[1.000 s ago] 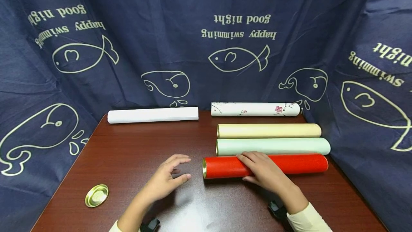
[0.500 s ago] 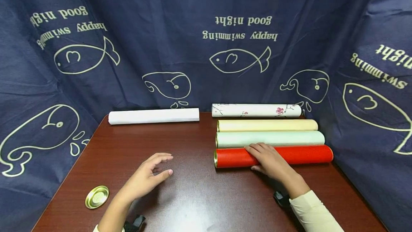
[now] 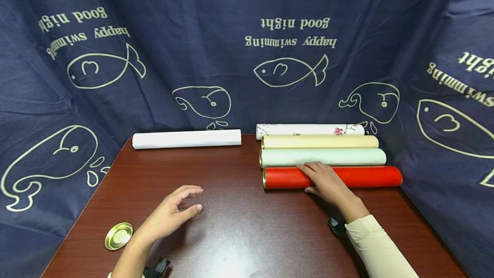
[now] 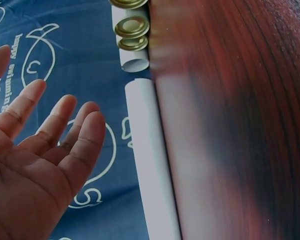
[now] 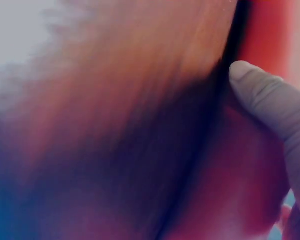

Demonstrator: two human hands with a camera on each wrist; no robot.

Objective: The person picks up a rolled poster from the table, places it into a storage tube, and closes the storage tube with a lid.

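Note:
My right hand lies over the red tube, fingers across its top and thumb against its near side. In the right wrist view the thumb touches the red surface. Directly behind the red tube lies a pale green tube, then a cream tube and a white tube with pink blossoms, all roughly parallel. Left of them, my left hand hovers over the table with fingers loosely bent, holding nothing.
A roll of white paper lies along the table's back edge at left. A round gold metal lid sits near the left edge of the brown table. Dark blue printed cloth hangs behind and at both sides.
My right hand has pushed the red tube back and to the right; the green and cream tubes have moved back with it, closer to the blossom tube. My left hand has drawn away leftward.

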